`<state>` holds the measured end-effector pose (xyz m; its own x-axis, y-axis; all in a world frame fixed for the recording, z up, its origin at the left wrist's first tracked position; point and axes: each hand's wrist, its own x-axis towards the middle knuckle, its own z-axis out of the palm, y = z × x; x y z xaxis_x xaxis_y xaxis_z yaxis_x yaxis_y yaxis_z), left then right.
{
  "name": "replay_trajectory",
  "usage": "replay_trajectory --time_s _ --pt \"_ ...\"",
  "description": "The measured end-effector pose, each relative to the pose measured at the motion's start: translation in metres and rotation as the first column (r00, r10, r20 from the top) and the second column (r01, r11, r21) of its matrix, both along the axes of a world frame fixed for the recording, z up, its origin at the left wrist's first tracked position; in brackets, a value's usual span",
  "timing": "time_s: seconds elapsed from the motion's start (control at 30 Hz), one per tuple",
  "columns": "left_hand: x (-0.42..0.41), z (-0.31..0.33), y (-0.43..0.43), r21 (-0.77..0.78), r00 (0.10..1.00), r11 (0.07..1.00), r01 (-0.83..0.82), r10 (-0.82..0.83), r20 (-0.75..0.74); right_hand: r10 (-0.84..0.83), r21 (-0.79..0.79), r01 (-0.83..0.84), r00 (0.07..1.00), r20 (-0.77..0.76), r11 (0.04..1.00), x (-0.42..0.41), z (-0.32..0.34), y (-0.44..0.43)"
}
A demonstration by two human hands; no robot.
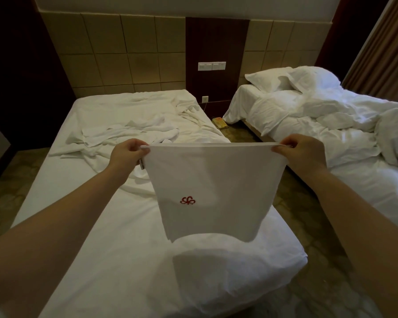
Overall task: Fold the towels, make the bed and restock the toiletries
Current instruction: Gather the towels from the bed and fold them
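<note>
Both hands are up and working: the left hand (130, 154) is pinching the top left corner of the white cloth (216, 175), fingers curled over the hem; the right hand (296, 152) is pinching the top right corner the same way; the top edge is stretching taut between them, and the cloth is hanging straight down below the grip, red emblem (187, 200) facing us, a small tag (142, 165) showing just beside the left hand; its bottom edge is hanging right at the pillow (228, 267) on the near end of the bed (97, 249); crumpled white linen (129, 134) is lying further up; a second bed (342, 138) is sitting unmade on the right.
</note>
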<state>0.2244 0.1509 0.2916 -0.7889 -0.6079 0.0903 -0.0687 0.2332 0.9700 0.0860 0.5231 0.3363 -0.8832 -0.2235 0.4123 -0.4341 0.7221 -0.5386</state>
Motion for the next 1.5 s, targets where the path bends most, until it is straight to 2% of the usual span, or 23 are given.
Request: replay_trajectory --time_s 0.17,0.33,0.47,0.63,0.8,0.9,1.03,1.13,1.27,1.37,1.5 --pt "-0.045 -0.004 -0.005 -0.027 0.998 0.999 -0.032 0.033 0.053 0.077 0.105 -0.081 0.996 0.046 0.991 -0.056 -0.008 0.004" --pt "-0.116 0.012 0.007 0.004 0.994 0.997 -0.081 0.081 0.070 0.040 0.075 -0.042 0.999 0.017 0.996 -0.137 -0.009 -0.001" --pt "-0.172 0.049 0.015 -0.020 0.996 0.996 -0.085 0.085 0.026 0.035 0.039 -0.033 0.999 -0.041 0.999 -0.189 0.017 0.003" --pt "-0.205 0.099 0.030 -0.085 0.998 0.996 0.013 -0.017 -0.053 -0.011 -0.026 0.006 0.978 -0.208 1.000 -0.198 0.056 0.022" --pt "-0.188 0.080 0.036 -0.086 0.991 0.989 0.123 -0.127 -0.046 -0.029 -0.035 0.021 0.968 -0.250 0.999 -0.160 0.047 0.050" --pt "-0.146 0.030 0.043 -0.080 0.987 0.984 0.160 -0.160 0.001 -0.042 0.041 0.048 0.989 -0.141 0.998 -0.110 0.005 0.069" --pt "-0.064 -0.061 0.049 0.054 0.953 0.967 0.247 -0.253 0.169 -0.116 0.109 0.101 0.983 0.143 0.989 -0.011 -0.083 0.086" --pt "0.001 -0.127 0.053 0.076 0.890 0.957 0.279 -0.287 0.354 -0.157 0.159 0.099 0.900 0.407 0.982 0.064 -0.156 0.094" --pt "0.059 -0.189 0.052 0.085 0.780 0.941 0.327 -0.320 0.537 -0.179 0.134 0.119 0.710 0.681 0.984 0.140 -0.227 0.098" --pt "0.070 -0.207 0.054 0.075 0.750 0.941 0.330 -0.310 0.584 -0.179 0.094 0.169 0.618 0.765 0.981 0.164 -0.248 0.096" --pt "0.046 -0.212 0.059 0.074 0.784 0.953 0.294 -0.285 0.551 -0.209 0.053 0.261 0.619 0.757 0.964 0.147 -0.260 0.095"
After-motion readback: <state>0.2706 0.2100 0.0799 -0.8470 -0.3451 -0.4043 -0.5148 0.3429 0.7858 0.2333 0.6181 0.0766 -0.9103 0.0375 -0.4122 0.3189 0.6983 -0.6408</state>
